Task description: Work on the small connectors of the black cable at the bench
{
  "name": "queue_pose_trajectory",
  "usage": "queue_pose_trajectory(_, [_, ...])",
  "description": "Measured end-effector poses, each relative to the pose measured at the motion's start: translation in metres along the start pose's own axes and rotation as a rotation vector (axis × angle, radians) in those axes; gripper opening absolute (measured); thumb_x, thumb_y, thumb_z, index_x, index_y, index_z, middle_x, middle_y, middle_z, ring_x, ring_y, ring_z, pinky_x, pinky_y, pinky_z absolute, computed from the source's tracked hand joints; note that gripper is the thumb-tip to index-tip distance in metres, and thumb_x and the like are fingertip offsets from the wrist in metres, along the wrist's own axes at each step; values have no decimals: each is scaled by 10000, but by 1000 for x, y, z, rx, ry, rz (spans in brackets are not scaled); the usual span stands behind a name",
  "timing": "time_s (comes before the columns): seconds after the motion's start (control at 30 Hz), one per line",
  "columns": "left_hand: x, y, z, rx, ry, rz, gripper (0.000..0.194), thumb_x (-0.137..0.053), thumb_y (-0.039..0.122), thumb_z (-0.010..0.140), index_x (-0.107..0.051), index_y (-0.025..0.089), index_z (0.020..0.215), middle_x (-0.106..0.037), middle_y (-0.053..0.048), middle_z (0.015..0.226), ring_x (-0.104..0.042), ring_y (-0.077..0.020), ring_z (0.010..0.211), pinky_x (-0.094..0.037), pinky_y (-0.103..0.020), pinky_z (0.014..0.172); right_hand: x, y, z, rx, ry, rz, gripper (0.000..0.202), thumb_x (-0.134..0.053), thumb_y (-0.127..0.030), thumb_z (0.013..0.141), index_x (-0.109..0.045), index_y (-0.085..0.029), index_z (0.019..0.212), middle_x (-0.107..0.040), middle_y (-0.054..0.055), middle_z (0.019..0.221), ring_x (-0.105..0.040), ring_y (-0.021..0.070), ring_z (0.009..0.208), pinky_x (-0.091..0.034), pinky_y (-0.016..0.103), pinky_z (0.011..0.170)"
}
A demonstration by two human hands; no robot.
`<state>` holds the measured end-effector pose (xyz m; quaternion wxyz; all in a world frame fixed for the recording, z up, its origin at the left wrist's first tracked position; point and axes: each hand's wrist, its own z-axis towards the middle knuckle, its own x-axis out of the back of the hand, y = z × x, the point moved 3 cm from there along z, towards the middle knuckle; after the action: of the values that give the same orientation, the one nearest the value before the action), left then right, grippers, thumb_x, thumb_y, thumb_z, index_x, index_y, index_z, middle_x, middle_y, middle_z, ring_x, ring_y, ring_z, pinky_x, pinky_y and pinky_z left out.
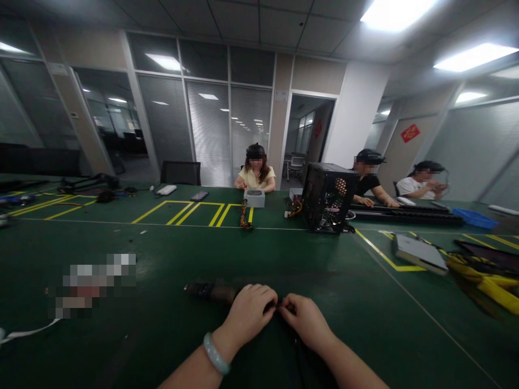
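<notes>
My left hand [252, 313], with a pale bangle [216, 354] on its wrist, is closed, fingertips pinched together low in the middle of the view. Close to its right, my right hand [306, 319] is also in a pinch, the fingertips of both hands almost touching. Something small and dark lies between them, too small to make out. A dark, elongated object [206, 290] rests on the green table [182, 346] and runs behind my left hand. Below my right hand a dark cable is faintly visible.
A black computer case [330, 197] stands beyond my hands, right of a grey power supply [254, 198] with cables. A flat grey box [419, 253], yellow item [497, 286] and blue tray [474, 218] lie right. Three people sit across the table. A blurred-out object [91, 283] lies left.
</notes>
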<state>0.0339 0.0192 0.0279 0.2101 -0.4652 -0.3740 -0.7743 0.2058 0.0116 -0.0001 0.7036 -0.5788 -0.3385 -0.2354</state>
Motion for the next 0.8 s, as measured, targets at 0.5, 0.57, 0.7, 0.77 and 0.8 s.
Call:
queue_pose_trajectory(0.5, [2,1,-1,-31,1,24,148,-599,157,861,-581,257,969,-631,34,992,-552,-174,933,-349,-310,813,0,0,0,5,-13,-2,116,-571,-262,862,-658,-225,795,-685,-21,753,-611,140,693,-361,208,602])
queue_pose_trajectory(0.57, [2,1,-1,-17,16,26,157,-619,190,857,-575,248,997,-633,21,993,-555,-182,932,-356,-314,821,0,0,0,1,-23,2,122,-566,-268,865,-653,-223,792,-684,-19,747,-611,143,686,-358,211,597])
queue_pose_trajectory(0.7, [1,0,-1,-14,10,52,102,-640,221,849,-584,233,934,-637,16,954,-563,-185,910,-365,-312,804,-1,-1,1,5,-44,14,147,-548,-285,877,-647,-225,787,-681,-22,738,-613,144,677,-355,218,594])
queue_pose_trajectory(0.77, [1,0,-1,-30,9,62,87,-626,194,852,-589,236,920,-640,21,944,-566,-181,912,-365,-309,803,-1,-1,1,13,-52,20,154,-542,-289,882,-644,-226,785,-680,-25,738,-614,142,677,-356,220,598])
queue_pose_trajectory(0.8, [1,-1,-1,-38,11,63,93,-619,183,853,-591,239,923,-641,24,945,-567,-180,915,-364,-308,805,-1,-1,2,13,-54,20,156,-543,-293,882,-642,-226,782,-677,-26,734,-613,142,676,-355,221,598])
